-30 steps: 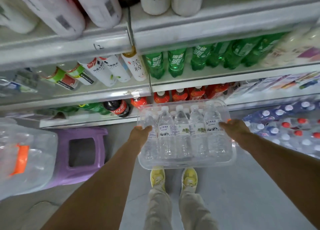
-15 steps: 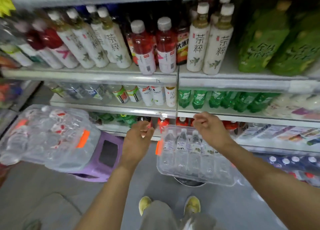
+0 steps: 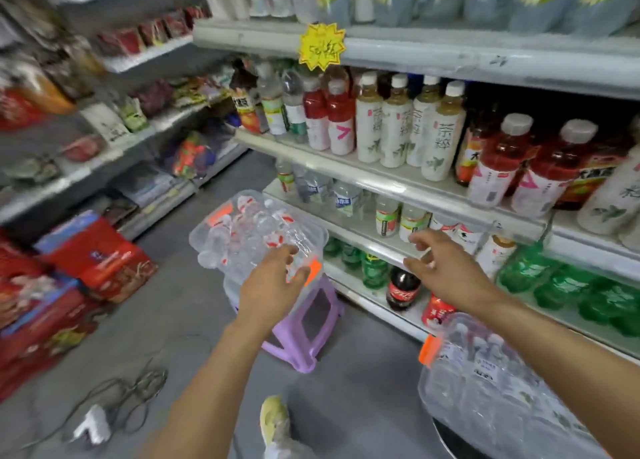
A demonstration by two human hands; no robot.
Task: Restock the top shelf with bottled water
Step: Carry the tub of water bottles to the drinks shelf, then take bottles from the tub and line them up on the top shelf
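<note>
A shrink-wrapped pack of water bottles [image 3: 252, 230] with orange handle tabs lies on a purple stool [image 3: 304, 323]. My left hand [image 3: 273, 282] reaches toward its near end, fingers relaxed, fingertips at the wrap. My right hand [image 3: 440, 264] hovers to the right in front of the shelves, fingers loosely spread, holding nothing. A second wrapped pack of water bottles [image 3: 491, 389] rests at the lower right, below my right forearm. The top shelf [image 3: 450, 53] carries bagged goods and a yellow price star [image 3: 322, 45].
Shelves on the right hold tea, red drinks, green soda and a cola bottle [image 3: 401, 287]. Red and blue cartons [image 3: 93, 258] stand on the floor at left. A cable with a white plug [image 3: 93, 427] lies on the grey floor. My shoe [image 3: 275, 417] is below.
Both hands have let go of the pack they held, which now sits at the lower right. The view swung left and the hands reach toward the pack on the stool.
</note>
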